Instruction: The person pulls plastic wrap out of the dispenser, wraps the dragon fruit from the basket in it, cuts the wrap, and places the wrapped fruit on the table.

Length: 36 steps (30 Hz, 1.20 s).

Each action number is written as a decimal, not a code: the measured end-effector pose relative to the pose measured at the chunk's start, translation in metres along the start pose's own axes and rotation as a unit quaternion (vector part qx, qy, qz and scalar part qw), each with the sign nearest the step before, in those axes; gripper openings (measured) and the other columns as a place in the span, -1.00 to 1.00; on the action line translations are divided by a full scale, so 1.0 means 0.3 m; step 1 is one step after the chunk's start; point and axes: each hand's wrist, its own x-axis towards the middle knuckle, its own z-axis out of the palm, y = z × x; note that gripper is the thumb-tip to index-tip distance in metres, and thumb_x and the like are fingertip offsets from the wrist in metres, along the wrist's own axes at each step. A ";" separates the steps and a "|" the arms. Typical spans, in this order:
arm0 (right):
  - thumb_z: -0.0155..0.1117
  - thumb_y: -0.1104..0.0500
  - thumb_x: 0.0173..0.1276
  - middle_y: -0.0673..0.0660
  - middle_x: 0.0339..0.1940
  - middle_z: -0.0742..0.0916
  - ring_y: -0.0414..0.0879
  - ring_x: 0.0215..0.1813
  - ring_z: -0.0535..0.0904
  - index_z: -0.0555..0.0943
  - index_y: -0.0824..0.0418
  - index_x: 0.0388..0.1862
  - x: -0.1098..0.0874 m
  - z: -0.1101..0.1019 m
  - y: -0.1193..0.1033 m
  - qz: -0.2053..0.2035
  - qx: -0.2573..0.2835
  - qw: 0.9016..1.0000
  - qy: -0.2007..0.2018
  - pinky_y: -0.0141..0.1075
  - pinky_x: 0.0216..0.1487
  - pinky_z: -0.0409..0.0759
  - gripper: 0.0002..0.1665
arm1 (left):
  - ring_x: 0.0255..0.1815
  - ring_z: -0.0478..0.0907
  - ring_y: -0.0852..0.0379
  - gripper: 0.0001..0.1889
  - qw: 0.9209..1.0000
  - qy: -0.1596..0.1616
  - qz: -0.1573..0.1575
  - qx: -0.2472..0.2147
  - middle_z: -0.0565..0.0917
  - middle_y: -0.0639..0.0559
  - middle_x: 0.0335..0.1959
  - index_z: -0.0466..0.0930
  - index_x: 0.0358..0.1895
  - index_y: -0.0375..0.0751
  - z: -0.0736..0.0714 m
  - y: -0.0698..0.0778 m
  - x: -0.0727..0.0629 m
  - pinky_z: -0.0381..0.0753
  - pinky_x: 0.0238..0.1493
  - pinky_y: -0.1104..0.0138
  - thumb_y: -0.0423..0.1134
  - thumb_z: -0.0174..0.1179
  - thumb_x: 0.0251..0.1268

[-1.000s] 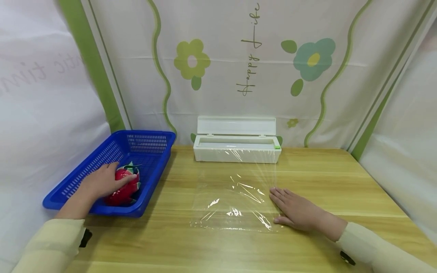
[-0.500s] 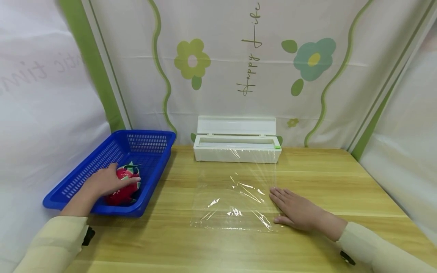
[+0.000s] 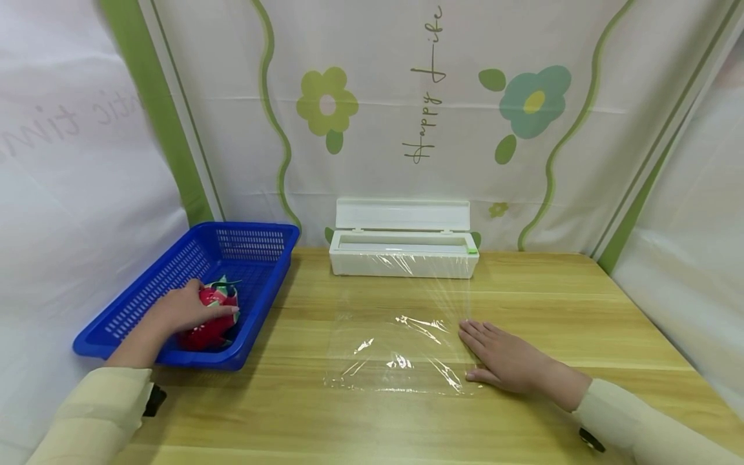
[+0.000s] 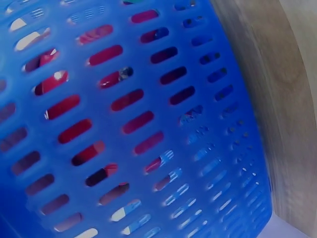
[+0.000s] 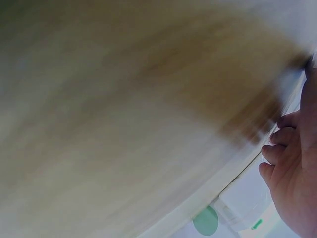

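My left hand [image 3: 180,311] reaches into a blue slotted basket [image 3: 251,225] and grips a red dragon fruit [image 3: 206,334] with green-tipped scales, thumb across its upper side. In the left wrist view the basket's wall [image 4: 119,148] blocks most of the fruit; its red skin [image 4: 105,54] shows through the slots. My right hand [image 3: 504,358] lies flat on the table with its fingertips at the right edge of a clear sheet of cling film [image 3: 378,361]. In the right wrist view this hand [image 5: 297,183] appears at the right edge, fingers extended.
A white cling film dispenser [image 3: 401,265] stands at the table's back, its lid [image 3: 402,214] raised; the film runs from it toward me. A green cutter tab [image 3: 473,250] sits at its right end. Printed curtains [image 3: 383,129] enclose the wooden table [image 3: 407,426].
My left hand has shifted slightly to the right over the dragon fruit, its thumb now farther across. Glints on the film have changed a little. The right hand has stayed put.
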 end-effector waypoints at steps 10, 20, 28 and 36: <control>-0.01 -0.24 0.48 0.42 0.41 0.34 0.27 0.42 0.25 0.27 0.51 0.39 -0.003 0.000 -0.005 -0.001 0.002 1.000 0.005 0.09 0.35 0.24 -0.11 | -0.29 0.53 -0.29 0.05 1.000 -0.007 -0.002 -0.023 0.49 -0.49 -0.21 0.10 0.20 -0.64 -0.001 0.004 -0.003 0.62 -0.43 0.05 0.31 0.29 0.05; -0.03 -0.26 0.48 0.42 0.42 0.33 0.26 0.42 0.24 0.27 0.49 0.39 -0.003 0.001 -0.002 0.002 0.001 1.000 0.005 0.09 0.35 0.25 -0.11 | -0.26 0.52 -0.32 0.05 0.999 -0.002 -0.005 -0.033 0.47 -0.53 -0.16 0.08 0.25 -0.63 0.001 0.004 -0.003 0.64 -0.43 0.05 0.29 0.28 0.08; -0.05 -0.25 0.49 0.41 0.43 0.31 0.25 0.44 0.21 0.25 0.49 0.41 -0.003 0.001 0.001 0.007 0.006 1.000 -0.006 0.08 0.37 0.21 -0.11 | -0.25 0.53 -0.32 -0.02 0.999 0.014 0.004 -0.032 0.49 -0.51 -0.16 0.13 0.24 -0.60 0.004 0.009 0.000 0.64 -0.44 0.05 0.24 0.29 0.10; -0.02 -0.25 0.48 0.43 0.41 0.34 0.27 0.41 0.25 0.28 0.50 0.38 -0.001 0.005 0.002 -0.002 0.003 1.000 0.009 0.10 0.34 0.25 -0.11 | -0.28 0.52 -0.30 -0.06 0.998 0.051 0.027 0.012 0.50 -0.48 -0.20 0.20 0.18 -0.59 0.017 0.018 0.011 0.61 -0.44 0.02 0.18 0.34 0.03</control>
